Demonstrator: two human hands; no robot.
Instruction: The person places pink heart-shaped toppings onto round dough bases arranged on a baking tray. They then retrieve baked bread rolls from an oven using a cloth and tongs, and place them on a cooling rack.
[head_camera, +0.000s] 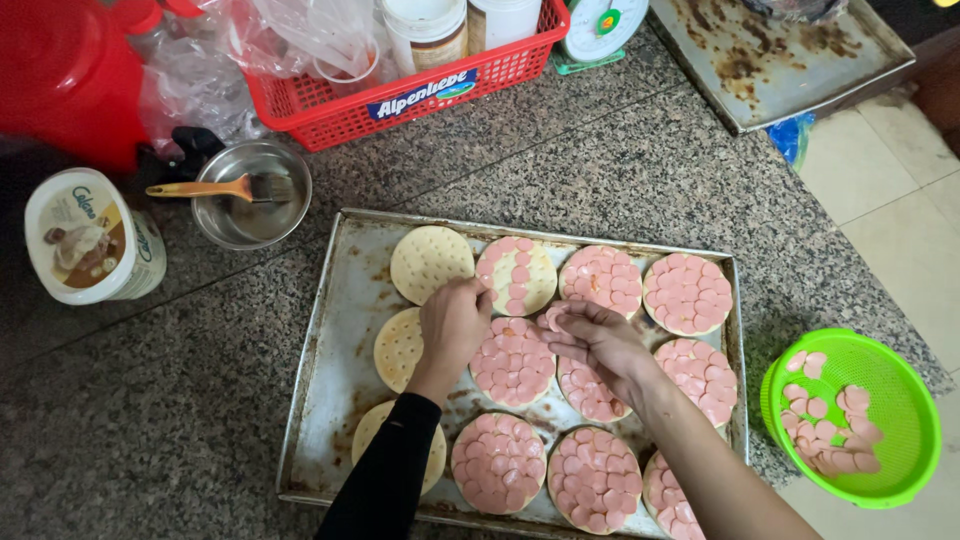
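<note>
Speckled grey granite countertop (620, 160) fills most of the view, its right edge dropping off to pale floor tiles, and bare stone lies open to the left of and below the big metal baking tray (335, 400). The tray sits near the counter's front, its raised rim framing rows of round dough bases; most are covered with pink sausage slices, while the left column is plain and a wide strip of bare metal runs along the left rim. A red plastic basket (400, 100) stands at the counter's back, a second stained tray (780, 60) at the far right corner. The green colander (880, 400) holding more slices perches at the right edge, just beside the tray. A steel bowl (255, 215) with a brush (215, 188) lies well apart on the left, near a white tub (90, 240). The left hand (452, 325) pinches a slice at the edge of the half-covered base (517, 275) in the top row; the right hand (595, 340) is closed narrowly on a few slices (553, 318) just beside it.
</note>
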